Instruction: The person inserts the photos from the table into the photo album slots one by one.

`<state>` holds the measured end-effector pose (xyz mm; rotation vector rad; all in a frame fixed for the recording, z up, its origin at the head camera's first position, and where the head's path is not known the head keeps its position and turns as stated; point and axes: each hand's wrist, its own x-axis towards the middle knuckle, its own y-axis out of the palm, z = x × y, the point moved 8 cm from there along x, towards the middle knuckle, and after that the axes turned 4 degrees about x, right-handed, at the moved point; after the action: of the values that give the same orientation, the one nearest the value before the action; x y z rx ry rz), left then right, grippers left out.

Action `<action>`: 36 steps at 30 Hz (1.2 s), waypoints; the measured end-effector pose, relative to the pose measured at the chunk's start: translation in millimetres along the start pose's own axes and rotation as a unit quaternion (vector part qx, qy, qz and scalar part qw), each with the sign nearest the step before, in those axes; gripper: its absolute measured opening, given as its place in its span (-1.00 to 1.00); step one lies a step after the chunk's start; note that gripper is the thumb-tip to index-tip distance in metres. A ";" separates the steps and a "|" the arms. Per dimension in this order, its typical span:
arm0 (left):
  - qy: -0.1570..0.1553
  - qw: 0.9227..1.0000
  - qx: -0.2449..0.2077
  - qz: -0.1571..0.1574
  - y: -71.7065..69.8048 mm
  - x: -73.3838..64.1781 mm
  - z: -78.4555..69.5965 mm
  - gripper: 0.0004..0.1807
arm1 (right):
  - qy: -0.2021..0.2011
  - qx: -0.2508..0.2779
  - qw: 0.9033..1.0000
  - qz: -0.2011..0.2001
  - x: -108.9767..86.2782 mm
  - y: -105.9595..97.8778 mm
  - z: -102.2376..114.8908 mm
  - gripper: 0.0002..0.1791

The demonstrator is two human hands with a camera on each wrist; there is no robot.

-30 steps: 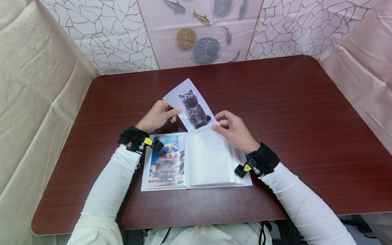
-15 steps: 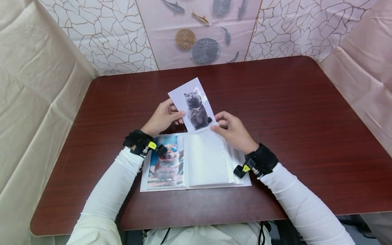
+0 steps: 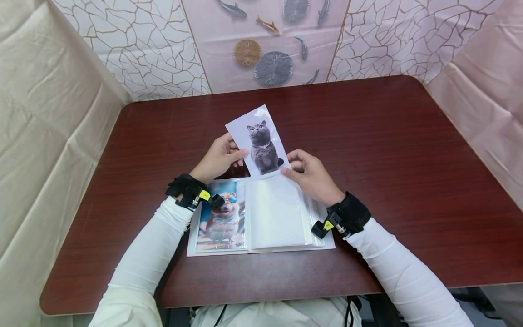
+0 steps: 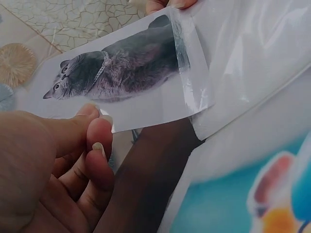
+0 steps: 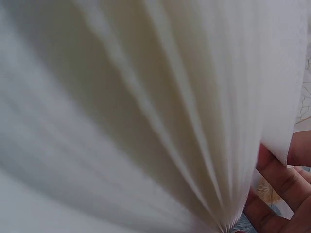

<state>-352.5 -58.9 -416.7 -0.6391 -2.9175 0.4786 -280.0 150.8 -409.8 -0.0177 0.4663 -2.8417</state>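
Note:
A photo point(image 3: 265, 147) of a grey cat stands tilted over the top of an open photo album point(image 3: 278, 215). My left hand point(image 3: 216, 158) pinches its left edge between thumb and fingers. In the left wrist view, clear plastic of the right page's sleeve point(image 4: 197, 85) overlaps the photo's bottom end. With my right hand point(image 3: 313, 177) I pinch the upper right corner of that page, right by the photo's lower corner. The right wrist view shows white album pages point(image 5: 160, 97) fanned apart, fingers point(image 5: 286, 179) gripping a page corner.
The album's left page holds a picture of a bear in sunglasses point(image 3: 222, 220). Dark red-brown table point(image 3: 388, 150) surrounds the album. Pale cloth point(image 3: 57, 136) hangs at the sides, and a patterned cloth point(image 3: 273, 41) hangs behind the far edge.
My left hand and the photo have shifted slightly right, and the photo stands more upright than a second ago. The right hand has stayed at the page corner.

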 end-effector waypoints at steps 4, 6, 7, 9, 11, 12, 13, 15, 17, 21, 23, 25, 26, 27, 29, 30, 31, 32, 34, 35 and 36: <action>-0.002 1.000 0.010 0.008 -0.1 0.1 -1.6 -0.66 | -0.005 0.001 1.000 0.000 0.1 0.0 1.4 -0.68; 0.000 1.000 0.025 0.013 -0.8 0.8 -3.4 -0.66 | -0.009 -0.001 1.000 0.002 0.0 0.3 2.4 -0.68; 0.003 0.999 0.035 0.015 -1.2 1.1 -5.3 -0.67 | -0.011 -0.002 1.000 0.003 0.0 0.4 3.0 -0.68; 0.012 0.998 0.052 0.018 -1.7 2.5 -8.5 -0.68 | -0.012 -0.003 1.000 0.004 -0.2 0.4 3.3 -0.67; 0.016 0.998 0.064 0.022 -1.2 4.1 -10.0 -0.70 | -0.010 -0.006 1.000 0.005 -0.6 0.4 2.9 -0.67; 0.017 0.997 0.070 0.023 -0.9 4.8 -10.2 -0.71 | -0.008 -0.007 1.000 0.004 -0.8 0.3 2.3 -0.67; 0.016 0.997 0.074 0.025 -0.2 5.0 -10.3 -0.72 | -0.006 -0.007 1.000 0.004 -1.0 0.4 2.0 -0.66; 0.011 0.996 0.080 0.025 0.8 5.2 -8.8 -0.72 | -0.002 -0.008 1.000 0.003 -1.5 0.4 1.2 -0.65; 0.008 0.996 0.083 0.024 1.9 5.2 -7.4 -0.72 | 0.001 -0.008 1.000 0.002 -1.9 0.3 0.6 -0.65; 0.013 0.996 0.084 0.019 4.1 4.9 -7.3 -0.72 | 0.006 -0.005 1.000 -0.001 -2.4 0.2 0.2 -0.65; 0.018 0.996 0.085 0.012 4.8 5.1 -8.2 -0.74 | 0.006 -0.004 1.000 -0.001 -2.4 0.3 0.2 -0.65; 0.024 0.997 0.074 0.003 5.5 6.3 -8.8 -0.72 | 0.006 -0.003 1.000 0.000 -2.4 0.4 0.2 -0.64; 0.026 0.998 0.065 -0.001 5.9 7.1 -8.7 -0.71 | 0.006 -0.002 1.000 0.001 -2.5 0.4 0.3 -0.64; 0.027 0.998 0.056 -0.004 6.6 7.7 -8.7 -0.69 | 0.006 -0.003 1.000 0.001 -2.5 0.3 0.3 -0.63; 0.026 0.999 0.036 -0.005 8.3 8.7 -8.1 -0.61 | 0.008 -0.004 1.000 0.002 -2.6 0.2 0.0 -0.62; 0.023 0.999 0.026 -0.005 9.2 9.1 -6.9 -0.57 | 0.009 -0.004 1.000 0.002 -2.5 0.1 -0.2 -0.62; 0.021 1.000 0.020 -0.004 10.1 9.1 -6.3 -0.54 | 0.009 -0.004 1.000 0.001 -2.5 0.0 -0.3 -0.62; 0.019 1.000 0.017 -0.003 10.7 9.3 -5.1 -0.51 | 0.010 -0.004 1.000 0.002 -2.4 0.0 -0.6 -0.62; 0.017 1.000 0.018 -0.003 11.1 9.1 -3.5 -0.46 | 0.009 -0.004 1.000 0.002 -2.1 0.1 -0.9 -0.63; 0.018 1.000 0.019 -0.003 11.0 9.2 -2.9 -0.45 | 0.008 -0.004 1.000 0.003 -1.9 0.2 -0.8 -0.63; 0.018 1.000 0.020 -0.002 10.9 9.2 -2.5 -0.44 | 0.008 -0.004 1.000 0.004 -1.8 0.3 -0.5 -0.63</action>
<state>-356.2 -44.9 -417.5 -0.6291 -2.8671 0.5181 -278.2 151.2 -410.3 0.0042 0.4806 -2.8347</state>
